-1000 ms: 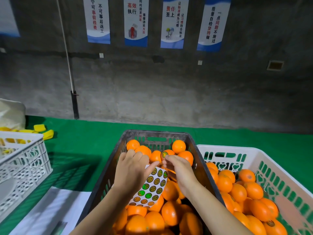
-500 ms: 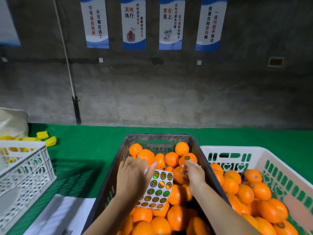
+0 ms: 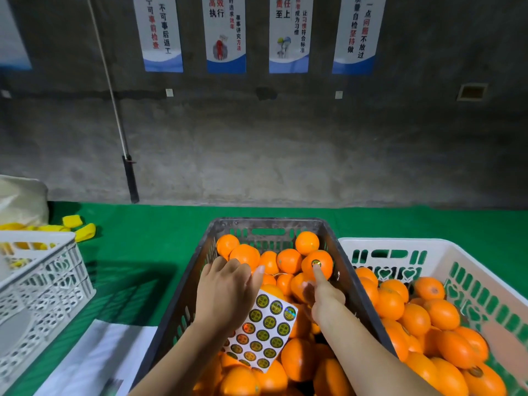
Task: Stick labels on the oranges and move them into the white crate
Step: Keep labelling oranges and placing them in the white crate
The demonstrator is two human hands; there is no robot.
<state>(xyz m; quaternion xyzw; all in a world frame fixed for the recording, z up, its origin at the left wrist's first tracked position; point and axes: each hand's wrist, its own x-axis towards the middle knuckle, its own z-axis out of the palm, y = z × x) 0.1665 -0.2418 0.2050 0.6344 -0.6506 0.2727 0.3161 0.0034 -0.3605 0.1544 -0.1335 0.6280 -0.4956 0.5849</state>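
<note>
A dark grey crate (image 3: 351, 270) in front of me is full of oranges. My left hand (image 3: 225, 292) holds a white sheet of round green and gold labels (image 3: 264, 332) over the fruit. My right hand (image 3: 323, 292) has its index finger stretched out, its tip pressing just below a round label stuck on an orange (image 3: 323, 260) near the crate's far right corner. The white crate (image 3: 445, 252) with green slots stands to the right and holds several oranges, some with labels.
A second white lattice crate (image 3: 48, 281) stands at the left, with yellow objects (image 3: 83, 230) and a pale bag (image 3: 23, 201) behind it. White paper (image 3: 94, 358) lies on the green cloth (image 3: 148, 247). A concrete wall with posters rises behind.
My right hand left the label sheet, reached forward and put a label on the orange at the far right. The left hand kept the sheet nearly still. The camera tilted down slightly.
</note>
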